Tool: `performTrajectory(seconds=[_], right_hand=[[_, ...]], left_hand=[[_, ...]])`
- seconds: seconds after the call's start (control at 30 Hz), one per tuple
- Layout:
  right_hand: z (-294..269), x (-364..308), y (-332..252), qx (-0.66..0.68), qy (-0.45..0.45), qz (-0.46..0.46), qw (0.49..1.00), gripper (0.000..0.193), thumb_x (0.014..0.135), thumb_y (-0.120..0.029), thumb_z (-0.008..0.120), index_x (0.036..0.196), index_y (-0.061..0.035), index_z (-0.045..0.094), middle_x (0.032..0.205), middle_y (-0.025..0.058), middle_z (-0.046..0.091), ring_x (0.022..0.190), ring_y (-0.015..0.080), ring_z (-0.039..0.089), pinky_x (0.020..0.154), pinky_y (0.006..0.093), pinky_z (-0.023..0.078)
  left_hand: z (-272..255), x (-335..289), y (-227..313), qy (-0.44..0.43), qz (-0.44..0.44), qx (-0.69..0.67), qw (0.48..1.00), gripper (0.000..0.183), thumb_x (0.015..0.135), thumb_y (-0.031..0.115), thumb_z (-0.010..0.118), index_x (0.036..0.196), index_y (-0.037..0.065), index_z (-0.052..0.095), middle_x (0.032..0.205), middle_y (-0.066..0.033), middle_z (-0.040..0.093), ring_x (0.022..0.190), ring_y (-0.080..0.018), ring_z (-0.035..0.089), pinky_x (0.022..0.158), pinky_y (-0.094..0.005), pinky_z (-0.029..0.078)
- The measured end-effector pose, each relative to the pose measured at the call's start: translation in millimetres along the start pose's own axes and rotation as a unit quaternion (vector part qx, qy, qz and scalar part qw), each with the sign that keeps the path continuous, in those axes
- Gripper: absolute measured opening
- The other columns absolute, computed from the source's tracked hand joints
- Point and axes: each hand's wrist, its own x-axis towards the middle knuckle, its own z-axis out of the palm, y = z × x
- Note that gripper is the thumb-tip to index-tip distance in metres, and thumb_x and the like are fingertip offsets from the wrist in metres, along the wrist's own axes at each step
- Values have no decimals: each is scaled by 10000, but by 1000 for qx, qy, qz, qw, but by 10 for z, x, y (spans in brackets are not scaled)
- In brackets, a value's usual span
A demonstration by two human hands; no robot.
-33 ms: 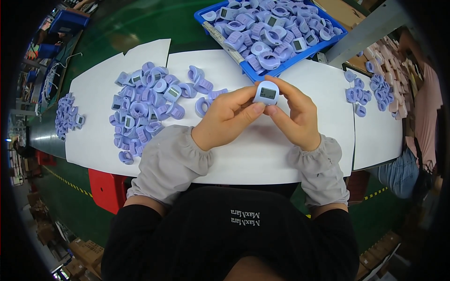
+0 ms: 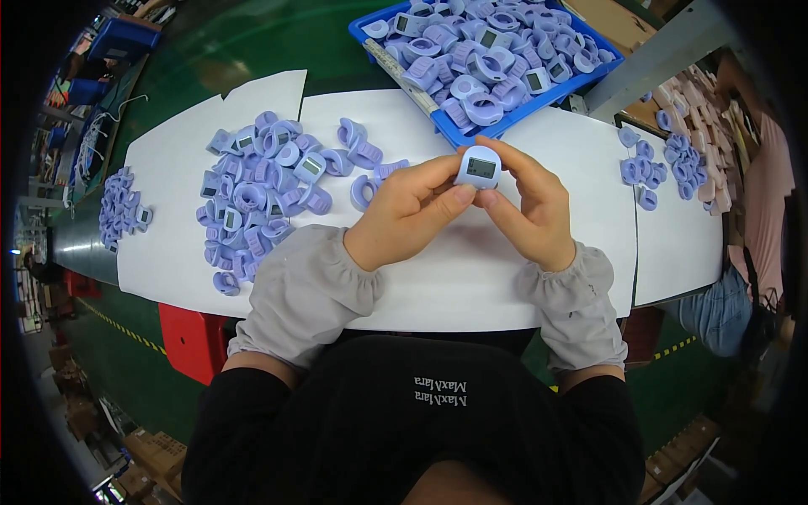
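Observation:
In front of me, over the white tabletop (image 2: 438,295), both hands hold up one small lavender device (image 2: 482,153) with a rounded top and a grey display screen facing me. My left hand (image 2: 400,210) pinches its left side, thumb at the lower edge. From the other side, my right hand (image 2: 537,210) grips it with thumb and fingertips. Its back and the ends of some fingers are hidden. Left of my left hand lies a heap of similar lavender devices (image 2: 250,198), many with ring-like openings and some with screens showing.
Beyond my hands a blue tray (image 2: 446,128) is piled with more such devices. Smaller groups lie at the far left (image 2: 122,206) and right (image 2: 646,172). A grey metal post (image 2: 648,63) rises at the back right. Another person in pink (image 2: 762,168) is at the right edge.
The marks on the held device's screen look slightly different, with fewer showing at its lower right. My hands and everything else stay in place.

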Motion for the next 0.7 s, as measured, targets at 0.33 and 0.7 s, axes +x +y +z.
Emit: performTrajectory(seconds=[0.33,0.7], right_hand=[[-14,0,-28,-18,-3,1,1000,447,785,-62,639,1220,11,569,1104,164,636,989,243,618,878,333,469],[-35,-3,-67,-22,-37,25,999,476,818,-33,592,1280,38,503,1179,158,622,1109,214,564,1004,349,377]], left_hand=[[-13,9,2,-9,-2,-1,1000,346,984,127,451,1266,-72,479,1238,-144,555,1121,-205,553,962,-342,461],[-29,10,3,-15,10,35,999,334,987,120,444,1260,-69,488,1222,-138,565,1102,-195,560,944,-330,471]])
